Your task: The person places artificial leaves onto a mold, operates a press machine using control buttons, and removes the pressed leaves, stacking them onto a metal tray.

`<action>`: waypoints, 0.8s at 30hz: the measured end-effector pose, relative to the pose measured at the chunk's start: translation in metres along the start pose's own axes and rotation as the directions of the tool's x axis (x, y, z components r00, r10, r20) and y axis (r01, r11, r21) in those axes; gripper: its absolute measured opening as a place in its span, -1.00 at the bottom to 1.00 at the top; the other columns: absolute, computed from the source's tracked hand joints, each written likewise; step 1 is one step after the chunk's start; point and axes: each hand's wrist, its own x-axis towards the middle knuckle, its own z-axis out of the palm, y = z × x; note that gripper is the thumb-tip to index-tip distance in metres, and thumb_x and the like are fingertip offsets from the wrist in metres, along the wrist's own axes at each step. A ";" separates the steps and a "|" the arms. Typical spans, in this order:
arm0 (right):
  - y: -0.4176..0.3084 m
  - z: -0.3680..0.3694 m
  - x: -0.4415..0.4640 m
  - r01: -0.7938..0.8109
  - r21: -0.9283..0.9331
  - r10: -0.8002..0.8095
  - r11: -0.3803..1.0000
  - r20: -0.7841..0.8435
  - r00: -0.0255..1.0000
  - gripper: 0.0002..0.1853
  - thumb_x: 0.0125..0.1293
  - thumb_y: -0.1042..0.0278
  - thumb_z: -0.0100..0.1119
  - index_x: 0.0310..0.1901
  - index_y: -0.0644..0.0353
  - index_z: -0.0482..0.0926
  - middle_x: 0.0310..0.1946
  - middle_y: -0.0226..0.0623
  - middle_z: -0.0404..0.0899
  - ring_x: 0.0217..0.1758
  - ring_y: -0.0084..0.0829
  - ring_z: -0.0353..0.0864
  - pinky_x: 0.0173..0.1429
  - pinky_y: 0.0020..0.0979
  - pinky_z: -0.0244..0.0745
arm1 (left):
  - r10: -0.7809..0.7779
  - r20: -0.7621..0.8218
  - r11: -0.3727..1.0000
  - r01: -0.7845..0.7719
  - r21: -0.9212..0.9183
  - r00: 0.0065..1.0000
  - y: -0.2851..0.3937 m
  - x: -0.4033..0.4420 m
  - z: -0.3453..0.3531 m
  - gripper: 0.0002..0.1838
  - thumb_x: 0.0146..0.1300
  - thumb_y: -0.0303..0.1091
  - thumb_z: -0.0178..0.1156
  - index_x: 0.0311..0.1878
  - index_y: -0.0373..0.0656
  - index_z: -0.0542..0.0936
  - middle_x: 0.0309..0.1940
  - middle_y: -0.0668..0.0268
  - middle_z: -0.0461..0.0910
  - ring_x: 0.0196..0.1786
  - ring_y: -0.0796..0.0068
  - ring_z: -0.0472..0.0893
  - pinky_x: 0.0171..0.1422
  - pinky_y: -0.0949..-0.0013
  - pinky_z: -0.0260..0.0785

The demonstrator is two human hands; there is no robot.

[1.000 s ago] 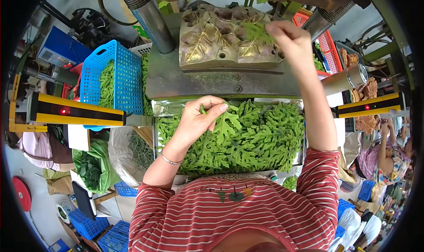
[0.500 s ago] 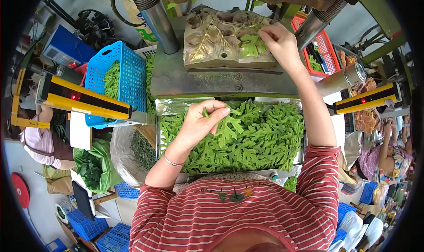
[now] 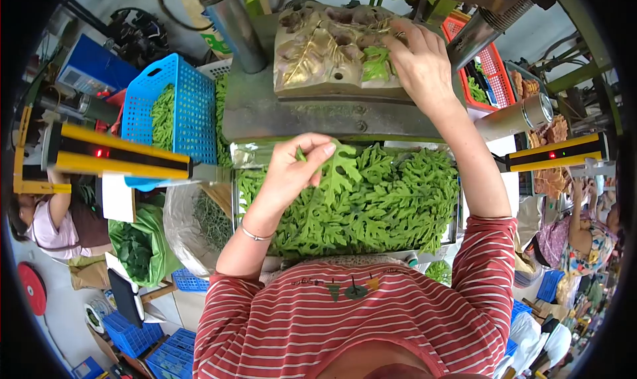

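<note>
My left hand [image 3: 292,170] is closed, pinching a lobed green leaf [image 3: 341,173] between thumb and fingers. It hangs above the left part of a metal tray [image 3: 455,227] heaped with similar green leaves [image 3: 391,203]. My right hand [image 3: 424,64] reaches over the right side of a brass-coloured mould [image 3: 313,59] with leaf-shaped relief. Its fingers are stretched out, touching the mould's surface beside another green leaf [image 3: 376,63], which lies on the relief. The fingertips partly cover the mould's upper right.
Metal posts [image 3: 247,44] of a press flank the mould. Yellow-and-black sensor bars [image 3: 123,154] stand on both sides. A blue basket [image 3: 196,113] holds green leaves at left; a red basket [image 3: 490,64] is at back right. People sit farther off at both sides.
My right hand has gone from pinching the leaf's upper edge on the mould to lying with extended fingers beside it. My left hand, still holding its leaf, has shifted slightly left and up.
</note>
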 end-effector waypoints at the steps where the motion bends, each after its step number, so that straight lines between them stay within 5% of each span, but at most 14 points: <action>1: -0.011 -0.007 -0.001 -0.033 0.100 0.034 0.994 -0.004 0.999 -0.85 0.09 0.45 0.21 -0.27 0.22 0.59 -0.32 -0.38 0.52 -0.36 -0.42 0.50 -0.32 -0.49 0.41 | 0.006 -0.007 1.000 -0.006 -0.006 1.000 0.002 -0.004 -0.001 -0.87 0.24 -0.42 0.18 -0.23 -0.29 0.60 -0.57 0.41 0.52 -0.70 0.73 0.34 -0.65 0.67 0.18; 3: -0.037 -0.025 -0.002 -0.092 0.301 0.096 0.949 0.001 0.995 -0.85 0.08 0.47 0.22 -0.27 0.22 0.57 -0.34 -0.38 0.52 -0.38 -0.45 0.49 -0.32 -0.50 0.41 | 0.019 -0.030 1.000 -0.020 -0.022 0.999 0.005 -0.014 -0.005 -0.87 0.25 -0.43 0.18 -0.23 -0.28 0.61 -0.57 0.41 0.51 -0.70 0.73 0.33 -0.65 0.67 0.17; 5: -0.081 -0.066 -0.006 -0.558 0.638 0.156 0.531 0.573 0.804 -0.85 0.08 0.51 0.21 -0.27 0.22 0.55 -0.38 -0.36 0.50 -0.44 -0.48 0.47 -0.37 -0.50 0.39 | 0.009 -0.026 0.999 -0.010 -0.037 1.000 0.005 -0.027 -0.008 -0.88 0.24 -0.43 0.18 -0.24 -0.28 0.61 -0.57 0.41 0.52 -0.70 0.73 0.34 -0.65 0.67 0.17; 8: -0.115 -0.069 -0.026 -0.513 0.675 -0.053 0.531 0.631 0.774 -0.89 0.09 0.55 0.18 -0.31 0.23 0.53 -0.43 -0.35 0.48 -0.51 -0.49 0.43 -0.41 -0.50 0.36 | -0.013 0.066 0.998 0.017 -0.058 0.998 0.006 -0.041 -0.008 -0.89 0.24 -0.44 0.18 -0.24 -0.27 0.61 -0.57 0.40 0.52 -0.70 0.73 0.34 -0.66 0.68 0.15; 9: -0.123 -0.071 -0.030 -0.512 0.669 -0.046 0.539 0.630 0.775 -0.89 0.09 0.55 0.18 -0.31 0.23 0.53 -0.43 -0.35 0.48 -0.51 -0.49 0.43 -0.41 -0.50 0.36 | -0.006 0.075 0.998 0.011 -0.059 0.997 0.008 -0.046 -0.007 -0.89 0.24 -0.44 0.18 -0.24 -0.27 0.61 -0.57 0.40 0.52 -0.70 0.73 0.34 -0.66 0.68 0.15; 13: -0.148 -0.072 -0.033 -0.002 0.542 -0.087 0.840 0.138 0.987 -0.94 0.09 0.52 0.14 -0.39 0.22 0.45 -0.47 -0.39 0.43 -0.56 -0.51 0.39 -0.47 -0.47 0.35 | 0.018 -0.007 0.997 -0.019 -0.078 1.000 0.015 -0.065 -0.011 -0.89 0.22 -0.44 0.19 -0.25 -0.27 0.60 -0.57 0.38 0.53 -0.72 0.73 0.34 -0.67 0.70 0.14; 16: -0.152 -0.074 -0.017 0.097 0.491 -0.121 0.866 0.017 0.992 -0.93 0.08 0.55 0.13 -0.37 0.26 0.47 -0.46 -0.36 0.46 -0.57 -0.51 0.36 -0.48 -0.49 0.34 | 0.074 -0.034 0.987 -0.078 -0.141 0.997 0.020 -0.072 -0.019 -0.88 0.22 -0.42 0.21 -0.26 -0.28 0.60 -0.58 0.39 0.52 -0.72 0.73 0.34 -0.68 0.70 0.14; 18: -0.139 -0.077 0.008 0.030 0.631 0.076 0.775 -0.140 0.987 -0.94 0.11 0.57 0.12 -0.35 0.25 0.51 -0.46 -0.38 0.48 -0.57 -0.56 0.34 -0.48 -0.55 0.29 | 0.110 -0.053 0.973 -0.119 -0.200 0.992 0.023 -0.073 -0.024 -0.87 0.21 -0.41 0.22 -0.27 -0.28 0.59 -0.59 0.39 0.51 -0.73 0.73 0.33 -0.68 0.70 0.14; 20: -0.132 -0.099 0.038 -0.267 0.756 0.364 0.598 0.041 0.931 -0.95 0.13 0.56 0.14 -0.35 0.26 0.54 -0.45 -0.38 0.52 -0.54 -0.60 0.36 -0.46 -0.62 0.26 | 0.102 -0.095 0.975 -0.118 -0.189 0.990 0.022 -0.073 -0.028 -0.87 0.20 -0.41 0.22 -0.27 -0.28 0.59 -0.59 0.40 0.51 -0.73 0.73 0.33 -0.68 0.70 0.14; 21: -0.130 -0.105 0.052 -0.262 0.758 0.360 0.598 0.039 0.932 -0.95 0.13 0.56 0.14 -0.35 0.26 0.54 -0.45 -0.38 0.52 -0.54 -0.60 0.36 -0.46 -0.62 0.26 | 0.090 -0.128 0.978 -0.112 -0.175 0.988 0.020 -0.073 -0.030 -0.87 0.20 -0.40 0.23 -0.28 -0.28 0.59 -0.60 0.40 0.50 -0.73 0.73 0.33 -0.69 0.70 0.14; 23: -0.127 -0.109 0.072 -0.521 0.818 0.482 0.241 0.365 0.796 -0.94 0.21 0.45 0.15 -0.38 0.22 0.53 -0.39 -0.46 0.54 -0.46 -0.69 0.36 -0.40 -0.70 0.20 | 0.067 -0.191 0.984 -0.096 -0.148 0.979 0.016 -0.071 -0.034 -0.86 0.19 -0.40 0.24 -0.29 -0.28 0.59 -0.61 0.41 0.49 -0.74 0.74 0.32 -0.69 0.70 0.13; 24: -0.123 -0.100 0.076 -0.521 0.818 0.480 0.243 0.365 0.797 -0.94 0.21 0.45 0.15 -0.38 0.22 0.53 -0.39 -0.46 0.54 -0.46 -0.69 0.36 -0.40 -0.70 0.20 | 0.068 -0.191 0.984 -0.097 -0.149 0.979 0.014 -0.069 -0.036 -0.86 0.19 -0.40 0.24 -0.29 -0.28 0.59 -0.61 0.41 0.49 -0.74 0.74 0.32 -0.69 0.70 0.13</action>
